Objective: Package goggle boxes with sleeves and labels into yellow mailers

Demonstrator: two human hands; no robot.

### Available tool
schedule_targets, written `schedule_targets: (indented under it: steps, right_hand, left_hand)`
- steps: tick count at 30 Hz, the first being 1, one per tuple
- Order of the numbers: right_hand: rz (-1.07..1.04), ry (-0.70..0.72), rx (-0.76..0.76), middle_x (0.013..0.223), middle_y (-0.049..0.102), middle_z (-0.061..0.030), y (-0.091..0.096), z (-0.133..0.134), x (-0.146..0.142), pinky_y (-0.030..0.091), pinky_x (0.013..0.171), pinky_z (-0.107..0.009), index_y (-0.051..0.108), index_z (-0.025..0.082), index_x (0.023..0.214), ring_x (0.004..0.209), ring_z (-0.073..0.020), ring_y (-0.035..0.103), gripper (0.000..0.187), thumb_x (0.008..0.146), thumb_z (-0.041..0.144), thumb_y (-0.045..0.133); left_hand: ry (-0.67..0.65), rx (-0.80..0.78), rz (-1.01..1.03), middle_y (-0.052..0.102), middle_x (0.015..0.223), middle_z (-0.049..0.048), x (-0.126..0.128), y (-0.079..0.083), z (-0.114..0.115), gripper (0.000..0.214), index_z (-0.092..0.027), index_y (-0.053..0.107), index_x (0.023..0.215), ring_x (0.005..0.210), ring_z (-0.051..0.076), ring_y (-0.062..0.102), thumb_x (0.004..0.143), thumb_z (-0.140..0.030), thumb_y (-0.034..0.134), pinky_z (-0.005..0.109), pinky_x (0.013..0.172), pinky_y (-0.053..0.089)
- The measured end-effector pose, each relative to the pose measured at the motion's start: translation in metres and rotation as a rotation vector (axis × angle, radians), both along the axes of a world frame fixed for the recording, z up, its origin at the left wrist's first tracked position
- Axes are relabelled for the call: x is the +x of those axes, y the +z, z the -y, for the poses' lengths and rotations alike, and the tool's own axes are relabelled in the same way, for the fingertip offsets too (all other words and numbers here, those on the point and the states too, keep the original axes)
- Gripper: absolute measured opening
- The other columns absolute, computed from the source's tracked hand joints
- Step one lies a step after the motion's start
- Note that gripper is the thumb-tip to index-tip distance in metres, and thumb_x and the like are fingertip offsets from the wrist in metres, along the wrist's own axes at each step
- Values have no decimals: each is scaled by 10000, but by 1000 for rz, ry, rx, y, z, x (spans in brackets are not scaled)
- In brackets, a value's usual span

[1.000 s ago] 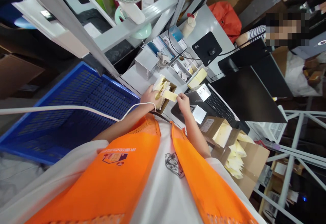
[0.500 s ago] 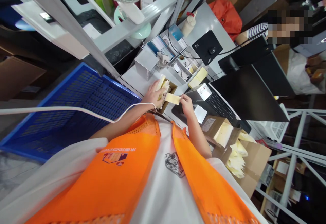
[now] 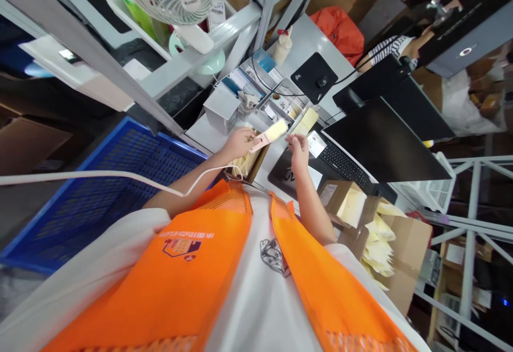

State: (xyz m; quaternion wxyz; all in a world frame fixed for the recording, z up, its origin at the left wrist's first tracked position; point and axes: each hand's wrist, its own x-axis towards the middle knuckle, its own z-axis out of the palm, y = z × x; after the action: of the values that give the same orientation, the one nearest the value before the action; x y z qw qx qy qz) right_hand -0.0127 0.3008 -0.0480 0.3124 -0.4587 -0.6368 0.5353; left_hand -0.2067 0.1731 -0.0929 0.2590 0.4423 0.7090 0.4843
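My left hand (image 3: pixel 240 142) is closed on a narrow pale yellow paper strip (image 3: pixel 273 132), whose end nearest the fingers looks pinkish and printed. The strip slants up to the right, above an open cardboard box (image 3: pixel 260 161) packed with similar yellowish paper pieces (image 3: pixel 241 166). Just right of the strip's far end, my right hand (image 3: pixel 298 149) is raised over the desk. Its fingers are loosely bent, the thumb a little apart, and nothing shows in them. Beyond it lies a yellow pad of paper (image 3: pixel 308 121).
A blue crate (image 3: pixel 132 127) stands at left, crossed by a white cable (image 3: pixel 120 176). A grey box (image 3: pixel 222 107), a keyboard (image 3: pixel 342 162) and a monitor (image 3: pixel 388 143) occupy the desk. Cartons with yellow envelopes (image 3: pixel 379 245) are at right. Across the desk, a person's striped sleeve (image 3: pixel 387 50) shows.
The yellow strip has come up out of the box area in my left hand. My right hand has let go of it and moved slightly right. The head view has shifted a little.
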Motion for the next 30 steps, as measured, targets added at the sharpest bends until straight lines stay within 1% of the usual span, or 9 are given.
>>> schedule_targets:
  steps: [3, 6, 10, 13, 19, 21, 25, 27, 30]
  right_hand:
    - [7, -109, 189, 1227, 592, -111, 9, 14, -1, 475, 1047, -394, 506, 217, 1134, 1200, -210, 579, 334, 893, 448, 533]
    - [32, -4, 225, 1146, 640, -99, 23, 35, 1, 493, 1037, -398, 566, 219, 1114, 1132, -220, 615, 355, 879, 478, 623]
    - [-105, 88, -43, 970, 699, -59, 44, 57, 7, 562, 778, -313, 601, 219, 1003, 877, -182, 661, 384, 847, 559, 688]
    - [-132, 165, -201, 795, 683, -18, 59, 61, 21, 495, 597, -253, 621, 209, 874, 672, -136, 603, 409, 807, 597, 731]
    - [-90, 334, -362, 741, 667, -15, 70, 57, 57, 423, 519, -236, 678, 186, 916, 598, -123, 552, 410, 790, 567, 761]
    - [-23, 290, -204, 841, 683, -36, 69, 58, 64, 490, 598, -275, 681, 194, 1067, 716, -164, 609, 411, 817, 513, 746]
    - [225, 87, 404, 1114, 651, -102, 73, 68, 72, 528, 957, -428, 676, 223, 1157, 1118, -263, 612, 331, 877, 395, 716]
    - [275, 119, 557, 1067, 670, -98, 74, 74, 76, 518, 970, -435, 702, 225, 1046, 1081, -253, 630, 192, 934, 376, 663]
    - [257, 165, 622, 959, 724, -65, 73, 82, 84, 523, 906, -404, 719, 230, 959, 965, -220, 675, 146, 966, 358, 649]
  left_hand:
    - [76, -25, 219, 723, 793, 76, 9, 17, -8, 381, -142, 745, 793, 786, 237, 669, 852, -496, 616, 340, 755, 518]
    - [-9, 57, 421, 750, 870, 84, 28, 37, -11, 433, -132, 750, 866, 835, 244, 687, 818, -554, 669, 335, 775, 530]
    - [-186, 134, 624, 756, 893, 93, 59, 60, -4, 474, -133, 735, 911, 817, 223, 698, 725, -566, 789, 339, 793, 557]
    - [-195, 123, 703, 743, 808, 75, 71, 68, 4, 415, -146, 725, 878, 700, 183, 674, 742, -535, 779, 297, 673, 528]
    - [-248, 3, 805, 696, 656, 55, 76, 72, 12, 289, -157, 688, 744, 603, 166, 639, 737, -442, 733, 287, 594, 474]
    - [-267, -41, 855, 693, 647, 55, 81, 73, 12, 272, -155, 676, 723, 588, 161, 631, 712, -420, 736, 288, 590, 470]
    - [-197, -58, 855, 715, 694, 58, 98, 73, 13, 287, -146, 692, 728, 616, 149, 641, 730, -427, 753, 268, 604, 471]
    - [-208, -38, 790, 723, 714, 60, 106, 74, 13, 317, -142, 712, 746, 659, 154, 654, 779, -455, 746, 266, 643, 496]
    - [-268, -10, 713, 724, 711, 60, 115, 78, 14, 366, -139, 727, 746, 693, 167, 666, 813, -499, 739, 275, 693, 531]
